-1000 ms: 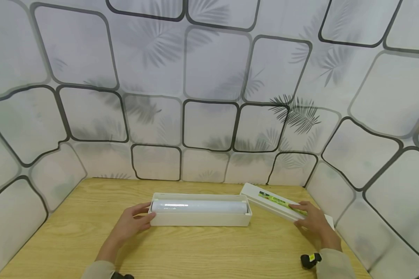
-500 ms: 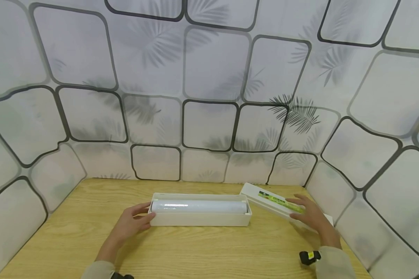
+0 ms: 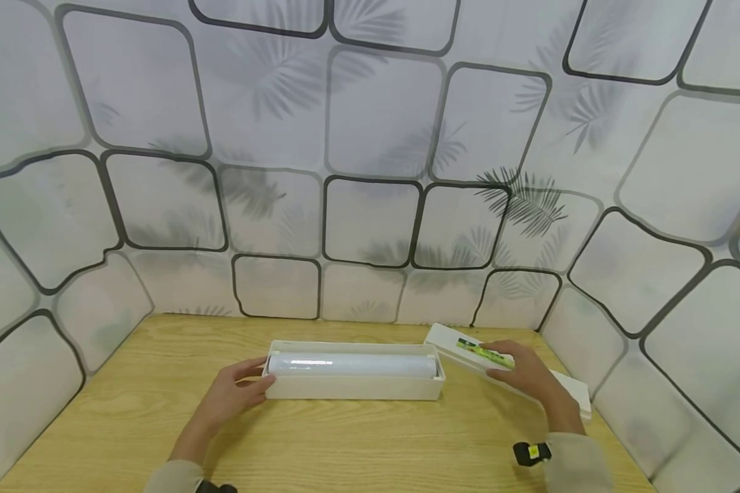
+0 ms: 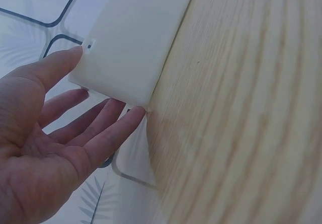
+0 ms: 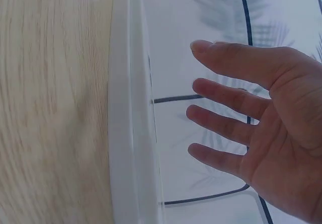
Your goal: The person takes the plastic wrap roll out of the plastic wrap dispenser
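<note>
Centrally on the wood-grain bench [image 3: 345, 445] sat a long white box [image 3: 354, 389], uncovered, with its length running left to right. A pale, shiny roll [image 3: 351, 365] lay lengthwise inside it, below the rear rim.

Left hand [image 3: 231, 394]: at the box's left end, thumb at the front upper corner and fingers reaching across the end. Left wrist view: fingers extended and slightly separated, tips touching the end of the box along its edges; thumb tip beside a small slot [image 4: 89, 46] near the upper edge. Contact was light in appearance; pressure could not be judged.

Right hand [image 3: 521, 373]: over the white lid [image 3: 451, 342], near the middle of its length. Fingers spread and gently extended; the right wrist view showed a gap between the fingertips and the lid's long side.

Lid: lay on the bench to the right of the box, set at a slant, left end farther from the person, right end nearer. Its left end was right by the box's rear right corner; whether they touched could not be told. A green-and-yellow label [image 3: 477, 350] showed on its top, partly hidden by the right hand; print too small to read.

Behind the bench: pale wall covering [image 3: 370, 219] with dark rounded outlines and grey leaf motifs.
</note>
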`<state>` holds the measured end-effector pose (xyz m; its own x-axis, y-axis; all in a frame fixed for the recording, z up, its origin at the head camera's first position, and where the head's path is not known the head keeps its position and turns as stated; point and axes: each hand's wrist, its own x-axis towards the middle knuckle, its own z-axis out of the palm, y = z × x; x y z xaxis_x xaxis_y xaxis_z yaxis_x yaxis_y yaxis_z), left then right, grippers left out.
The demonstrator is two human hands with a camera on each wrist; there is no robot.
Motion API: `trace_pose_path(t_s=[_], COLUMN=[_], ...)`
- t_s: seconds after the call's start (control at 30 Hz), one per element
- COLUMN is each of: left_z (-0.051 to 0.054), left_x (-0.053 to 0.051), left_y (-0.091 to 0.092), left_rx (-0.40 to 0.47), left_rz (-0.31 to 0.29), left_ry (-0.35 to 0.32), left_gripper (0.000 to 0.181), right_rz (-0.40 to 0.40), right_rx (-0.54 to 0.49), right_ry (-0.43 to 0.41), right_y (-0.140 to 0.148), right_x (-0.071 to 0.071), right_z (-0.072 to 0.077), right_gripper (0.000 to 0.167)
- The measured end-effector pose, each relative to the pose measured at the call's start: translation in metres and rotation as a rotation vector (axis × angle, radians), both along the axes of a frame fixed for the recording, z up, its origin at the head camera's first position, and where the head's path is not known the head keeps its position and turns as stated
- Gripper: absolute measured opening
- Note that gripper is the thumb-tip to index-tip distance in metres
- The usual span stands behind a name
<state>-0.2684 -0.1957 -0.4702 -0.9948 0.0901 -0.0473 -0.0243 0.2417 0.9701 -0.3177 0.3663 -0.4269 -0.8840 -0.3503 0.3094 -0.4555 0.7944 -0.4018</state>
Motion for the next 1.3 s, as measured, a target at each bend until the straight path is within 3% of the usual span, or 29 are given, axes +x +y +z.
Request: trace_pose_path(t_s=[0.23, 0.37, 0.7, 1.13, 1.3], left_z=[0.002, 0.003, 0.005, 0.003, 0.002], left_x=[0.0, 0.0, 0.0, 0.002, 0.003], left_y=[0.0, 0.0, 0.003, 0.004, 0.003], left_rx=[0.004, 0.007, 0.018, 0.036, 0.039], left_rz=[-0.002, -0.001, 0.004, 0.009, 0.011], left_ry=[0.013, 0.019, 0.025, 0.041, 0.045], left_gripper=[0.064, 0.063, 0.062, 0.06, 0.06], right_rz=[0.044, 0.084, 0.181, 0.211, 0.232], right_rx=[0.032, -0.001, -0.054, -0.006, -0.016], right_ry=[0.028, -0.004, -0.031, 0.011, -0.013], right_y=[-0.017, -0.024, -0.037, -0.053, -0.062], right_x=[0.0, 0.001, 0.001, 0.001, 0.0], right_z=[0.007, 0.01, 0.003, 0.001, 0.001], right_gripper=[0.045, 0.045, 0.041, 0.041, 0.043])
